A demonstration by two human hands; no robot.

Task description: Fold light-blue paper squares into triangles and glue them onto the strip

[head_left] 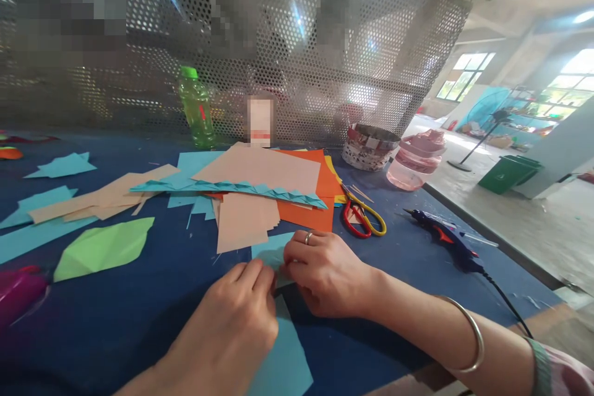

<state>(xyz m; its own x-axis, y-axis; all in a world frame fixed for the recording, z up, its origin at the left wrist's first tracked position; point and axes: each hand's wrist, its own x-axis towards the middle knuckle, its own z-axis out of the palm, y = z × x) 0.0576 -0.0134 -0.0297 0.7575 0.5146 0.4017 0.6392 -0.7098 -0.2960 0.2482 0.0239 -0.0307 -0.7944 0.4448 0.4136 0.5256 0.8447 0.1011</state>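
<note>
We are pinching a light-blue paper sheet [283, 359] between our left hand [227, 331] and right hand [327, 275], fingers [254, 277] closed on its edge, seemingly to steady a fold, just in front of the stacked craft paper [250, 167].

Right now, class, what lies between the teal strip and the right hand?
The head view shows an orange paper sheet between the teal strip and right hand.
</note>
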